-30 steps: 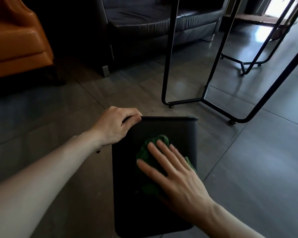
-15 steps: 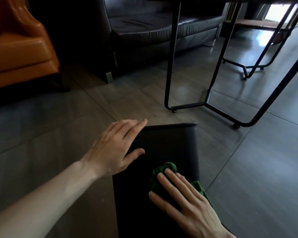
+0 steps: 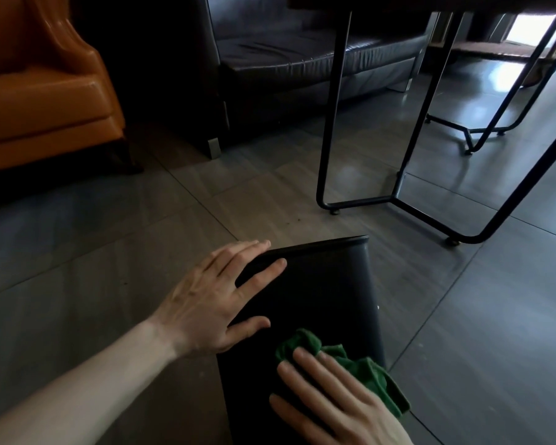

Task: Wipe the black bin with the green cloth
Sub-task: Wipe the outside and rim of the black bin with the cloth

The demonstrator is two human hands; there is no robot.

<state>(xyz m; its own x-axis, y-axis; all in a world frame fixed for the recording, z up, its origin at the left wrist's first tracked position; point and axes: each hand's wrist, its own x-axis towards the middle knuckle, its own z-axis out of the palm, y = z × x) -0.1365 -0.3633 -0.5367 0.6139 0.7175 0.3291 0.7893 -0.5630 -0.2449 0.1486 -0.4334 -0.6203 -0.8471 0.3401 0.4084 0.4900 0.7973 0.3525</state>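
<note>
Fingers (image 3: 312, 369) of right hand (image 3: 331, 403) extended flat, pressing green cloth (image 3: 371, 377) onto upper face of black bin (image 3: 328, 284); no closed grip, cloth pinned under palm and fingers only. Fingers of left hand (image 3: 215, 300) spread open, laid flat across left edge of bin near its far rim, bracing rather than clasping. Bin lying on its side on tiled floor (image 3: 109, 268), far rim pointing toward metal desk legs (image 3: 331, 123). Cloth bunched, 1 fold trailing over right edge of bin near lower frame.

Risks noted, as judgement:
- Cloth liable to slide out from under flat palm on a firm stroke, being pinned and not gripped.
- Bin liable to skid or roll on smooth tile under sideways pressure, left hand offering only flat contact.
- Bunched cloth giving narrow contact, likely leaving unwiped strips near rim and edges.
- Underside and hidden faces unreachable without turning bin.
</note>
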